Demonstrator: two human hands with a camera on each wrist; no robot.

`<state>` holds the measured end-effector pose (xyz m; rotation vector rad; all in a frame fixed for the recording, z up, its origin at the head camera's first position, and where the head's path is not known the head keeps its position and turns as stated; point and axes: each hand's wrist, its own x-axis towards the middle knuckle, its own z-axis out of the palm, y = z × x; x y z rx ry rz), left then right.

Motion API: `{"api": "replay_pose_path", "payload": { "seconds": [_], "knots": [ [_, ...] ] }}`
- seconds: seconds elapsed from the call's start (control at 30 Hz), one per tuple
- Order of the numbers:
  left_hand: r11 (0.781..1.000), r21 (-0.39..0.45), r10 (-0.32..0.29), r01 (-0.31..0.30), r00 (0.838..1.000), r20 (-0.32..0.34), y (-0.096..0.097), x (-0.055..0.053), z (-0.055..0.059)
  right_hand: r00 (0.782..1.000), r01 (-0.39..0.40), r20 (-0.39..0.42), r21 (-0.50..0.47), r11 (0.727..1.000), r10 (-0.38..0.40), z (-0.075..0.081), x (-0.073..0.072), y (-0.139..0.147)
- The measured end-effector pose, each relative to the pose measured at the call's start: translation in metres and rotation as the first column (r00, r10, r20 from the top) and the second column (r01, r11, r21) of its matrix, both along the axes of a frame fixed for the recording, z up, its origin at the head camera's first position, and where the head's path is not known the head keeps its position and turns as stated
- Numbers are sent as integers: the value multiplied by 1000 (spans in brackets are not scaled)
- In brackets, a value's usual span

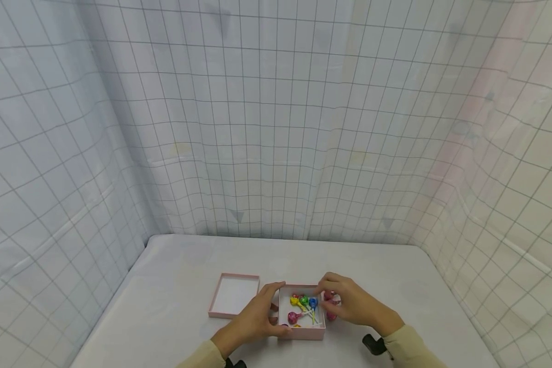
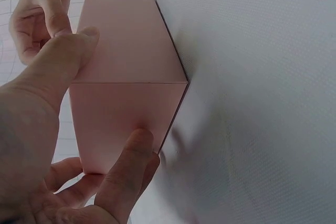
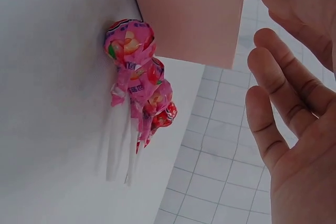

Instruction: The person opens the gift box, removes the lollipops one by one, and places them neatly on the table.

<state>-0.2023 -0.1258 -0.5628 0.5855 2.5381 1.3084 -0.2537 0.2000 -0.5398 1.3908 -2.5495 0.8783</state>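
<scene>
A pink box (image 1: 301, 334) with a white inside stands uncovered on the table. My left hand (image 1: 257, 314) grips its left side, the thumb on the front wall and the fingers spread along the left wall and far corner. Inside lie several lollipops: a pink one (image 1: 293, 317), a yellow one (image 1: 295, 301), a green one (image 1: 304, 300) and a blue one (image 1: 313, 302). Over the right rim, my right hand (image 1: 349, 301) hovers with loosely bent fingers and nothing between them. Beside the box's right wall, pink-wrapped lollipops (image 3: 131, 43) lie in a row, white sticks pointing away from it.
Left of the box rests its shallow lid (image 1: 233, 295), white inside with a pink rim. The table (image 1: 175, 276) has a white cover. Grid-patterned white curtains (image 1: 276, 153) enclose it at the back and both sides. A black device (image 1: 374, 344) sits by the right wrist.
</scene>
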Motion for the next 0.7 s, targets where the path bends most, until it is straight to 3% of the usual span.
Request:
{"api": "replay_pose_path", "payload": {
  "seconds": [0.7],
  "knots": [
    [1000, -2, -18, 18, 1000, -15, -3, -1, 0, 990, -119, 101, 190, 974, 102, 25, -2, -40]
  ]
}}
